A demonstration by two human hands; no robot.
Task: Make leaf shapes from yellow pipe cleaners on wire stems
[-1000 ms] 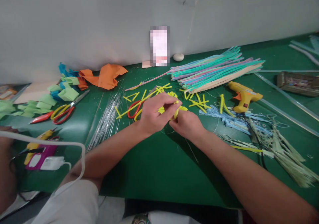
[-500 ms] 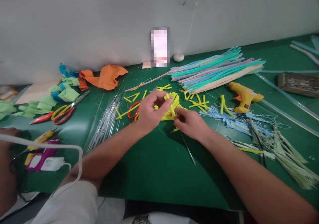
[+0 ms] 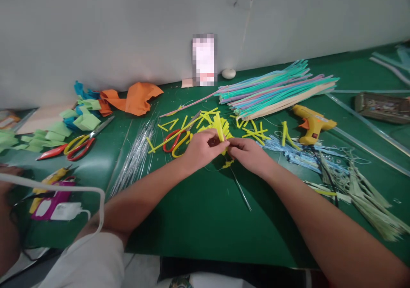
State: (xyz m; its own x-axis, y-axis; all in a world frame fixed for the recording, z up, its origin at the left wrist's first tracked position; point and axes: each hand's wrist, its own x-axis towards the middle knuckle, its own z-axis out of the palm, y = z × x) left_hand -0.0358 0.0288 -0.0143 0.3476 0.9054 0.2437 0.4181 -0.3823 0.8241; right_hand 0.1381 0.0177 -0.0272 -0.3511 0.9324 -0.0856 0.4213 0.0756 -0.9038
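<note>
My left hand and my right hand meet at the middle of the green table, fingers closed round a small bundle of yellow pipe-cleaner pieces that fans upward between them. A thin wire trails from under the bundle toward me. Loose yellow pieces lie scattered just beyond the hands. Red-and-yellow scissors lie right behind my left hand.
A yellow glue gun lies at right, behind it a sheaf of pastel pipe cleaners. Silver wires lie left of centre, more scissors and green and orange paper further left. Pale tassels at right. A white cable crosses lower left.
Both hands have come together round the yellow bundle, the left hand dropping lower and turning; the bundle now stands more upright between the fingers.
</note>
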